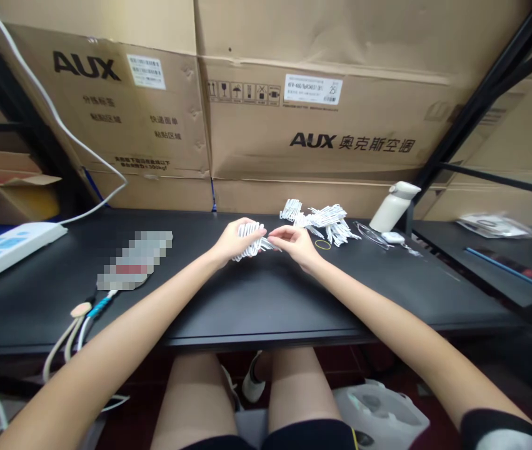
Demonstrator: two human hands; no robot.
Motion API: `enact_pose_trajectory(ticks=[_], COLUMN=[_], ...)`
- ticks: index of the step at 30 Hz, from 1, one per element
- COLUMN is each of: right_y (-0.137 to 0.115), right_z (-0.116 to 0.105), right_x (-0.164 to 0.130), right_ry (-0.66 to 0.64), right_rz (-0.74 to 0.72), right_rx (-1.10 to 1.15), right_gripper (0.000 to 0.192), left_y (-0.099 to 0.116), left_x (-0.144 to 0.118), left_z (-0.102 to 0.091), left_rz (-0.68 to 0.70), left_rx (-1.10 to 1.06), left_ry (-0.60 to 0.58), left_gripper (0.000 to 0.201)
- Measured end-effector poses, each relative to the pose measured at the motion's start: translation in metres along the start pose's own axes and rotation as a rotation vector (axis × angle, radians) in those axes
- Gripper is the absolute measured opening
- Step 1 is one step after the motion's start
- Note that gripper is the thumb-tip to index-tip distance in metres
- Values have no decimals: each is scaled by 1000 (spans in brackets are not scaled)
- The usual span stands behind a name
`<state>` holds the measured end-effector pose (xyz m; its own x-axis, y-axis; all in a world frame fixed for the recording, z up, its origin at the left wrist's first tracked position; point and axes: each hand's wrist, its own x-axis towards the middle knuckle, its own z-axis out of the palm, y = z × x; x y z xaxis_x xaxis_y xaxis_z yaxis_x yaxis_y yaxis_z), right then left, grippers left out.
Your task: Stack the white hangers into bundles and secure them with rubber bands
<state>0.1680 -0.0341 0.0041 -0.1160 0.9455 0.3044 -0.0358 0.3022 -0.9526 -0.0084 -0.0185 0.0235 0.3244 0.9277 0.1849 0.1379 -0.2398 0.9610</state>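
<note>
From the head view, a matte black table (pixel 256 306) carries a loose pile of thin white plastic pieces (pixel 324 222) just beyond the hands, with a yellow rubber band (pixel 324 244) lying beside it. A smooth white bottle (pixel 394 206) leans near the table's right end; a white power strip (pixel 3 250) sits far left, and brown AUX cardboard boxes (pixel 312 112) wall off the back. The left hand (pixel 232 240) is curled closed around a stacked bundle of white pieces (pixel 251 240), held just above the tabletop. The right hand (pixel 296 242), fingers pinched together, touches the bundle's end.
</note>
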Motion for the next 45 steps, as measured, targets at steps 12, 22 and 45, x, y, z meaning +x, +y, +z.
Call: enact_pose_trajectory(ticks=[12, 22, 45], right_y=[4, 2, -11], right_z=[3, 1, 3], right_x=[-3, -3, -10], right_ry=[-91, -118, -449], right_rz=[21, 55, 227], right_rx=[-3, -30, -138], right_gripper=[27, 27, 46], left_y=[-1, -1, 4], left_x=[1, 0, -3], left_z=[0, 1, 2], left_rz=[151, 173, 99], left_rx=[143, 193, -5], left_ry=[-6, -5, -51], left_gripper=[40, 44, 47])
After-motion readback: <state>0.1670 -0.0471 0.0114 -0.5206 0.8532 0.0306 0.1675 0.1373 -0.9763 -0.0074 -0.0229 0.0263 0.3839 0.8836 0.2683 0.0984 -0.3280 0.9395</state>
